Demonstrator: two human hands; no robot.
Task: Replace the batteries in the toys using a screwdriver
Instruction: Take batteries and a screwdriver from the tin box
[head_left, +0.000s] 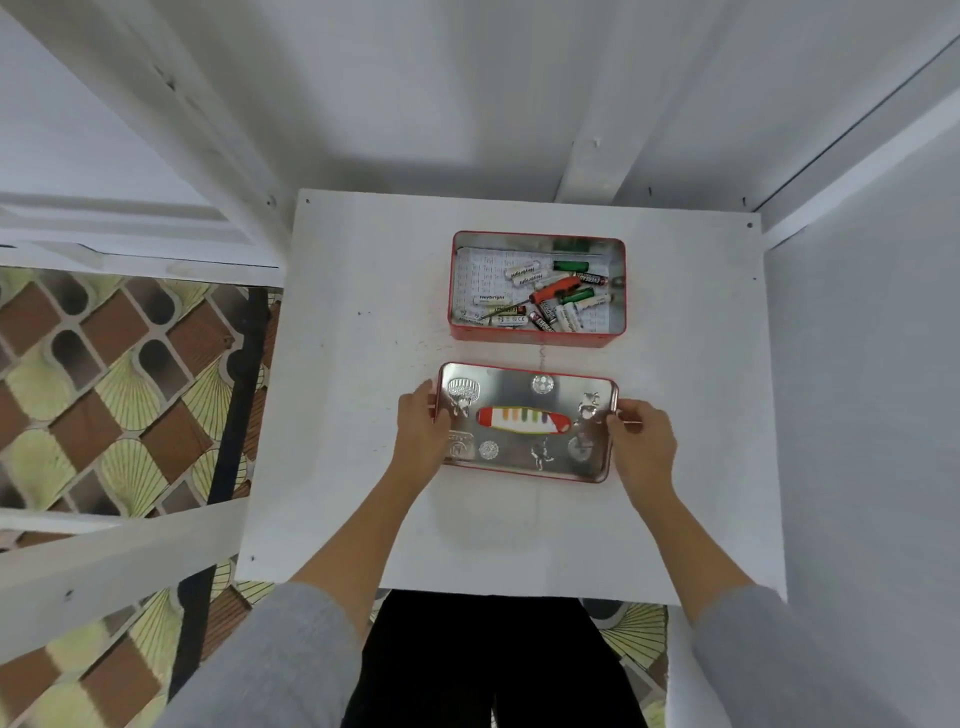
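Observation:
An upturned silver tin lid (519, 467) with a red rim lies on the white table (353, 415). In it rests a small red and white toy (522, 420) with coloured stripes. My left hand (421, 436) grips the lid's left edge and my right hand (641, 441) grips its right edge. Behind the lid stands an open red tin box (537, 336) holding several batteries (524, 275) and a red-handled screwdriver (553, 291).
White walls close in the table at the back and right. A white rail (104, 561) runs along the left, with a patterned floor (104, 389) below. My legs stand at the table's near edge.

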